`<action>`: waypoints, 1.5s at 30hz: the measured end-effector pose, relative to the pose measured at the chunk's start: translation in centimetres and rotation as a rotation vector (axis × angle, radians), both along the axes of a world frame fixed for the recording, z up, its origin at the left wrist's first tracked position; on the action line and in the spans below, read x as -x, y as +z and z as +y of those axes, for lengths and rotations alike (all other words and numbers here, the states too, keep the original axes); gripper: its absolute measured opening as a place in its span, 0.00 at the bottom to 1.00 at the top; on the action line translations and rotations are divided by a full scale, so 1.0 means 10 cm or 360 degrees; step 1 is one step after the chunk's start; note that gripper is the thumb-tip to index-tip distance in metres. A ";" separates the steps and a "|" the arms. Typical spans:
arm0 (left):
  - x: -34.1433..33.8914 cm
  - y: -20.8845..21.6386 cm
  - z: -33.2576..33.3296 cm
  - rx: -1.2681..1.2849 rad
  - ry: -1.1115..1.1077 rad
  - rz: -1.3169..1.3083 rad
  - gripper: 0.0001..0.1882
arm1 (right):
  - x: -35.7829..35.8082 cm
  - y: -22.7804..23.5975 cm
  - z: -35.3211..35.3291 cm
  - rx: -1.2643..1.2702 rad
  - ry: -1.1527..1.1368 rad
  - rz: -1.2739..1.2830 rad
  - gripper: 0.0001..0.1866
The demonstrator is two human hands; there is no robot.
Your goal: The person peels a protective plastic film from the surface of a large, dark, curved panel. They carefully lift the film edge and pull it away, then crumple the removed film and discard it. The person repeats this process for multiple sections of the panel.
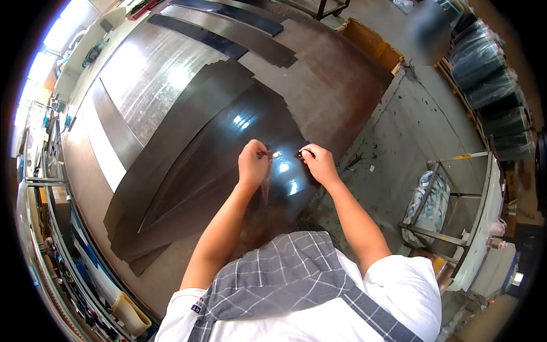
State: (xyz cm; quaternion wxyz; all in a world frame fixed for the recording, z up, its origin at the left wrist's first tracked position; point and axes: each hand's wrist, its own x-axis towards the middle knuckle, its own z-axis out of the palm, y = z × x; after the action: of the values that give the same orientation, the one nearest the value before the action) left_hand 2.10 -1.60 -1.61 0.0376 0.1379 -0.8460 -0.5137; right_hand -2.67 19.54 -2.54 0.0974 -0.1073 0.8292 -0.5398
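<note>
A dark, glossy sheet (228,134) lies over the table in front of me, creased and lifted toward my body. My left hand (253,162) is closed in a pinch on the sheet, left of its bright reflections. Near the sheet's right edge, my right hand (319,162) pinches the same sheet between thumb and fingers. The two hands are a short way apart, at about the same height. Beneath the glossy sheet is a duller dark sheet (171,137) with a stepped edge. What lies inside the fingers is mostly hidden.
Dark strips (196,35) lie across the far part of the brown table (342,74). A cardboard box (373,45) sits past its far right edge. To the right are a metal-framed cart (450,199) and wrapped rolls (484,62). Shelving (57,228) runs along the left.
</note>
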 end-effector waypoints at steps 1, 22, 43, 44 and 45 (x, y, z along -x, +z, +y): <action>-0.02 -0.16 -0.01 0.0289 -0.0160 0.0170 0.09 | 0.03 0.06 -0.03 -0.0122 0.0071 0.0121 0.09; -0.24 0.01 0.30 0.1114 -0.0878 -0.0011 0.32 | -0.08 0.07 -0.13 -0.0775 -0.0010 0.1117 0.09; -0.34 0.13 0.09 -0.1016 -0.0285 0.0146 0.44 | 0.14 0.18 -0.44 -0.0121 -0.0035 0.0441 0.09; -0.27 0.13 0.08 -0.1350 -0.0187 0.0046 0.42 | 0.17 0.18 -0.50 -0.0189 -0.0017 0.0454 0.09; -0.24 0.14 0.08 -0.1495 -0.0123 0.0027 0.41 | 0.19 0.18 -0.54 -0.0256 -0.0002 0.0469 0.08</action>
State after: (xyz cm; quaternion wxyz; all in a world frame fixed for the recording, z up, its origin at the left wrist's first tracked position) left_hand 4.49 -0.83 -0.16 -0.0412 0.1042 -0.5262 -0.8429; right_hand -4.54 14.14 -0.74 -0.0171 -0.1767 0.8752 -0.4501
